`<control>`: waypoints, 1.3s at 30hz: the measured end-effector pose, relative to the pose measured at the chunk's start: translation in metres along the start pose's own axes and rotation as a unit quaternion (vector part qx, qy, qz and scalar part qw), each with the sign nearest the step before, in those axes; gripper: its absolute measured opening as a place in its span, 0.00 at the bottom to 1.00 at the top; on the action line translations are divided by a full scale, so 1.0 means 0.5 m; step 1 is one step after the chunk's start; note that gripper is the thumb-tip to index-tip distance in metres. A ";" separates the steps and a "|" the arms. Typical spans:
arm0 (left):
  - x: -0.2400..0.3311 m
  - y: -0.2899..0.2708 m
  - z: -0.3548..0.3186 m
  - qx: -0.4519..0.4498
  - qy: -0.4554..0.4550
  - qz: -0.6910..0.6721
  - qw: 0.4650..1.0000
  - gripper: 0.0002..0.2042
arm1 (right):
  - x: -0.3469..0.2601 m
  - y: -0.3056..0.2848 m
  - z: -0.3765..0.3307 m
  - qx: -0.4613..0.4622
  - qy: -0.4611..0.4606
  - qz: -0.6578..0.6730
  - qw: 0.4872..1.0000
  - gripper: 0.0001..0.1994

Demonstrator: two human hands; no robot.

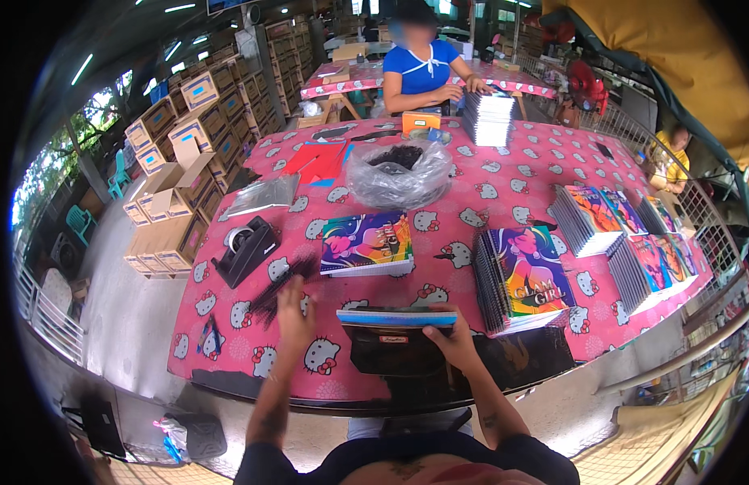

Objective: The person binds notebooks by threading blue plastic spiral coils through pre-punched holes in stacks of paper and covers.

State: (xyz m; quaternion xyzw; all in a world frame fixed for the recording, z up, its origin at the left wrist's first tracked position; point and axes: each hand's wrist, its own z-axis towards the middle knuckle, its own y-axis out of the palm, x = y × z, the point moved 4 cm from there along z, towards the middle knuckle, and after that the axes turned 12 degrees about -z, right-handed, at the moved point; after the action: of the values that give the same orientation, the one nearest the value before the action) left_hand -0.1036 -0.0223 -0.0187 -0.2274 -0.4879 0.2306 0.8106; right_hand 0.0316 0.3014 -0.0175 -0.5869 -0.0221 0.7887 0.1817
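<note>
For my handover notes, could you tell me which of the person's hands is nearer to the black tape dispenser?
Left. The left hand is just right of and below the tape dispenser; the right hand is farther right, holding a notebook.

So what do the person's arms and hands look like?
Both forearms are bare, coming up from the bottom edge. No gloves, rings or watch show on the left hand or the right hand. Dark tattoo marks sit on each forearm. Short dark sleeves cover the upper arms.
</note>
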 end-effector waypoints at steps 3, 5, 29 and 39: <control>-0.168 -0.037 0.051 0.031 0.085 0.209 0.974 0.18 | -0.003 -0.003 -0.012 -0.015 -0.012 -0.011 1.000 0.22; -0.209 -0.033 0.082 0.013 0.081 0.222 0.972 0.16 | -0.002 -0.014 -0.013 -0.004 -0.028 -0.034 0.999 0.22; 0.096 0.014 -0.121 0.110 -0.066 -0.504 0.854 0.24 | -0.029 -0.003 -0.016 0.116 -0.038 -0.073 0.990 0.29; 0.138 -0.047 -0.037 0.019 0.043 -0.382 0.923 0.16 | -0.195 0.210 0.082 -0.034 -0.271 -0.408 0.871 0.15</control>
State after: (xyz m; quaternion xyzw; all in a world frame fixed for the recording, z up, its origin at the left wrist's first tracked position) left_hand -0.0548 -0.0023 0.0347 -0.0179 -0.4980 -0.0976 0.8615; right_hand -0.0101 0.1803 0.0587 -0.2944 -0.3351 0.7715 0.4537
